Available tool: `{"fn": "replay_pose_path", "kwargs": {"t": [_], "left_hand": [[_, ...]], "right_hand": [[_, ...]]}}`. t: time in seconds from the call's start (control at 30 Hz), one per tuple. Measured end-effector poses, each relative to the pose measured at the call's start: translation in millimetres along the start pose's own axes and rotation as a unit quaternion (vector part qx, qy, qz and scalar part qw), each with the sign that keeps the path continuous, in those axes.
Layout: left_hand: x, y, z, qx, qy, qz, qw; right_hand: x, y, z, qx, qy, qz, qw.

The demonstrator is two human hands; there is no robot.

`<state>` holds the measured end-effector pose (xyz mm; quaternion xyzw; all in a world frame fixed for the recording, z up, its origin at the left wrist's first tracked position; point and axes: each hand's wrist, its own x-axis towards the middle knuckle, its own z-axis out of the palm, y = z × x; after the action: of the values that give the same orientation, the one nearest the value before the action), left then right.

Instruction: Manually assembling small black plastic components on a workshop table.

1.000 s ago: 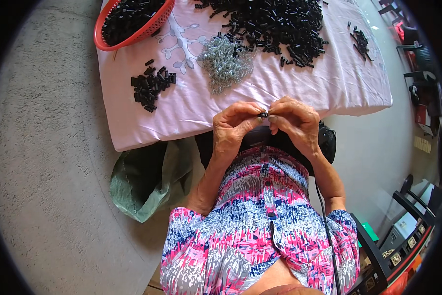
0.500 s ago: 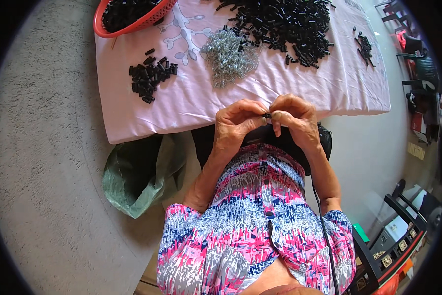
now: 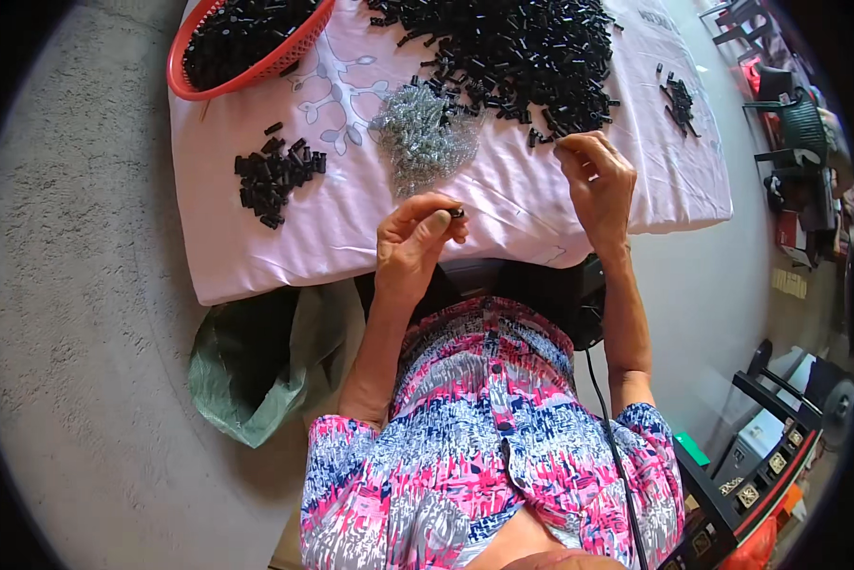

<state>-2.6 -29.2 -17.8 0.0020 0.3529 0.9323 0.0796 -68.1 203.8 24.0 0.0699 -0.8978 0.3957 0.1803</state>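
Observation:
Between the thumb and fingers of my left hand is a small black cylindrical piece, held above the table's near edge. My right hand is apart from it, fingers pinched at the near edge of a large pile of black tubular pieces. What those fingertips grip, if anything, is hidden. A heap of small silvery, coil-like pieces lies just beyond my left hand. Farther left is a small pile of similar black pieces.
A red plastic basket of black pieces stands at the far left of the pink cloth-covered table. A few black pieces lie at the right. A green woven sack hangs open below the near left edge.
My hands were together over the black piece and have parted. The right has reached forward to the large pile; the left has shifted left with the piece. The whole view has shifted slightly.

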Motion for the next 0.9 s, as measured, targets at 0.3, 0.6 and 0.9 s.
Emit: {"fn": "replay_pose_path", "kwargs": {"t": [0.3,0.6,0.9], "left_hand": [[1,0,-4,-0.048,-0.04,-0.006,0.998],[2,0,0,-0.04,-0.034,0.001,0.999],[6,0,1,-0.033,-0.051,0.005,0.998]], "right_hand": [[30,11,3,-0.057,0.037,-0.083,0.994],[38,5,23,-0.281,-0.044,-0.097,0.954],[30,11,9,-0.198,-0.076,-0.143,0.967]]}}
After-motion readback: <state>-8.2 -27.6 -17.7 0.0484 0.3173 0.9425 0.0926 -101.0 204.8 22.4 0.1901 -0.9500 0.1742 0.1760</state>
